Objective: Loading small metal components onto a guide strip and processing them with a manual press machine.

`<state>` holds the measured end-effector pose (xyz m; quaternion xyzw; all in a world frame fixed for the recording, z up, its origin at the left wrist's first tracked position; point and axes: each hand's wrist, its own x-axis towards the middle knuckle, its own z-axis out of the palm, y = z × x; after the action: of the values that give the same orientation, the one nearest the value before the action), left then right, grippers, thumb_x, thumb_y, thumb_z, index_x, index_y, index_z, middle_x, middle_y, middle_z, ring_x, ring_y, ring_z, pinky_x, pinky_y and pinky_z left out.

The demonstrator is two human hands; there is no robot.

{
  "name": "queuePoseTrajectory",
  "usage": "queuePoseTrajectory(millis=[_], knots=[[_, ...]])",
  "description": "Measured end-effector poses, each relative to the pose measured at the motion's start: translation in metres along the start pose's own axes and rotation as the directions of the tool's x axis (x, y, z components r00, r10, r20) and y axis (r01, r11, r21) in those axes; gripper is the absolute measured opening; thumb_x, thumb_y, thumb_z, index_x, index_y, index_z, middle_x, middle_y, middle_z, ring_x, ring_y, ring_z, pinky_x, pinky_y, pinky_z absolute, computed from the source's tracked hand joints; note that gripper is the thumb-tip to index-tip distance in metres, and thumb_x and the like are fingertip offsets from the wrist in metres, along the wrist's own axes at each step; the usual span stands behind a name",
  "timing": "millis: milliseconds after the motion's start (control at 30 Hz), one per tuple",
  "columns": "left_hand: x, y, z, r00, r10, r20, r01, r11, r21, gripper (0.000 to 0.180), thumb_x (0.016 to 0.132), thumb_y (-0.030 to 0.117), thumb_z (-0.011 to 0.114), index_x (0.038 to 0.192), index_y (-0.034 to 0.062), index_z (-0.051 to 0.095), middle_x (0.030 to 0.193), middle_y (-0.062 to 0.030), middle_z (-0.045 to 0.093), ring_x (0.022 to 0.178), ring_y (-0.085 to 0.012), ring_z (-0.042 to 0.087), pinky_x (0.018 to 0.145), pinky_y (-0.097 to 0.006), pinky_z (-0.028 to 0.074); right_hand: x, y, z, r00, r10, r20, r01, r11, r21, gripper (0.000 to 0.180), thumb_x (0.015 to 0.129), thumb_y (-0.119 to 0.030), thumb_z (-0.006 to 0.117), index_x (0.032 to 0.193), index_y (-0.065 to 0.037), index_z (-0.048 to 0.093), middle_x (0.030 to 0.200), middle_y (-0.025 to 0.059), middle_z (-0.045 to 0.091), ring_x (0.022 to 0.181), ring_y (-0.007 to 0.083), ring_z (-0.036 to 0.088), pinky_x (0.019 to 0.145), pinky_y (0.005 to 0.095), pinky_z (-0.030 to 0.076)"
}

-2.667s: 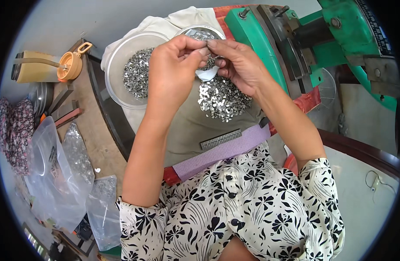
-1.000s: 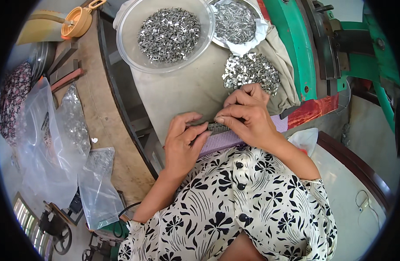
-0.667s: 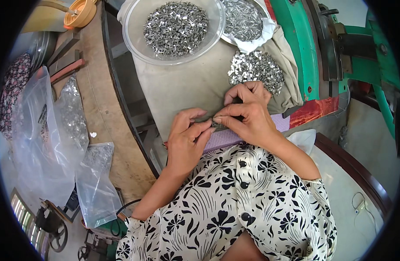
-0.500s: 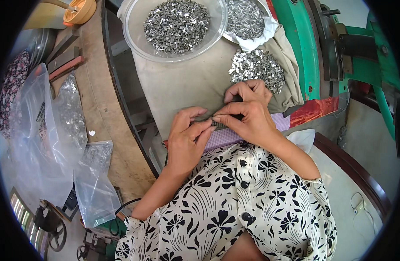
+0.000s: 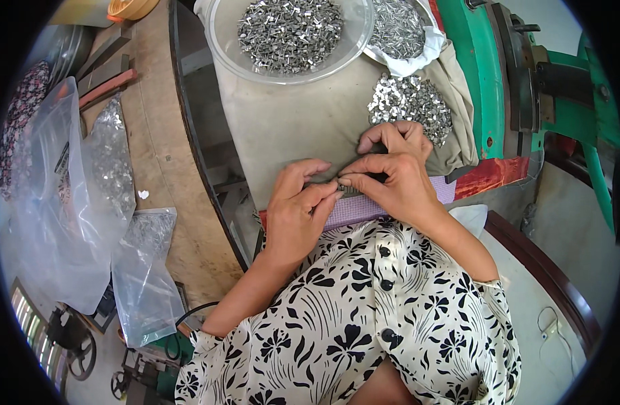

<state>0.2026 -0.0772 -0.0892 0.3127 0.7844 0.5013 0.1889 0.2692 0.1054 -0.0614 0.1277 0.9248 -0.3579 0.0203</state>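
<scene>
Both hands pinch at one small metal strip on the near edge of the cloth-covered bench: left hand thumb to forefinger, right hand fingertips pressed together on it; it looks partly filled, hard to tell. Plenty left: loose pile just beyond, clear bowl full at the far edge

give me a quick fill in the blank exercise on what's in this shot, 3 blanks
1. Both hands, left hand and right hand, pinch a small metal strip over a ____ coloured band.
2. The clear bowl holds small ____ pieces.
3. The loose pile of pieces lies on a beige ____.

Missing words: purple; metal; cloth
</scene>
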Motion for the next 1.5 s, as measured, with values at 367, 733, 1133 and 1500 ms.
queuePoseTrajectory(millis=[367,733,1133,1500], knots=[[-0.001,0.002,-0.001,0.998,-0.062,0.009,0.062,0.998,-0.009,0.02,0.073,0.0,0.079,0.093,0.0012,0.075,0.115,-0.0131,0.065,0.104,-0.0271,0.063,0.09,-0.036,0.05,0.0,-0.001,0.003,0.999,0.001,-0.034,-0.001,1.0,-0.014,0.015,0.069,-0.025,0.083,0.079,-0.015,0.079,0.101,-0.0032,0.058,0.108,0.0273,0.042,0.094,0.0438,0.024],[0.0,0.001,-0.002,0.999,-0.049,0.01,0.049,0.999,-0.001,0.02,0.073,0.001,0.079,0.092,0.0019,0.075,0.115,-0.0127,0.065,0.105,-0.0271,0.063,0.089,-0.037,0.05,0.0,0.001,-0.001,0.999,-0.028,-0.016,0.027,1.0,-0.008,0.015,0.07,-0.025,0.083,0.08,-0.015,0.079,0.101,-0.0025,0.058,0.11,0.0286,0.041,0.094,0.0451,0.024],[0.0,0.001,-0.002,0.999,-0.047,0.012,0.047,0.999,-0.011,0.02,0.074,0.002,0.079,0.094,0.0025,0.075,0.114,-0.0126,0.065,0.104,-0.0272,0.063,0.088,-0.037,0.051,-0.004,0.008,-0.011,1.0,-0.014,0.025,0.015,0.998,-0.054,0.016,0.07,-0.026,0.083,0.08,-0.015,0.078,0.102,-0.0023,0.057,0.11,0.0285,0.041,0.095,0.0452,0.024],[0.0,0.0,-0.002,0.999,-0.039,0.016,0.039,0.999,-0.009,0.021,0.074,0.001,0.079,0.094,0.0022,0.075,0.115,-0.0128,0.065,0.104,-0.0272,0.063,0.088,-0.036,0.051,-0.005,0.008,-0.019,0.999,-0.001,0.034,0.004,0.997,-0.083,0.015,0.069,-0.026,0.083,0.08,-0.015,0.079,0.099,-0.0032,0.056,0.108,0.0277,0.041,0.094,0.0448,0.024]])
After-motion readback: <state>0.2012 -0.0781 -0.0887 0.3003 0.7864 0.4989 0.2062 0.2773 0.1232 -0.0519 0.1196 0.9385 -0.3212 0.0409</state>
